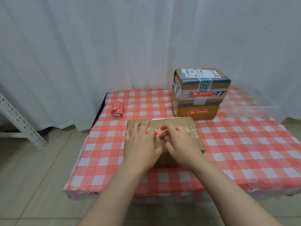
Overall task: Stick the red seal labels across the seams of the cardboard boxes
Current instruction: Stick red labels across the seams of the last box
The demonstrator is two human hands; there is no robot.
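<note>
Both hands lie flat on the near cardboard box (164, 128) — left hand (140, 144) with fingers spread wide, right hand (180, 144) with fingertips on the red seal label (160, 133) over the taped seam. Beyond this box to the left lies a roll of labels (118, 109); behind it to the right, two stacked boxes (199, 93), each bearing a red label.

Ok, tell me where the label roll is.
In the head view, the label roll lies on the checked cloth near the table's far left corner, left of the stacked boxes and beyond the left hand.
</note>
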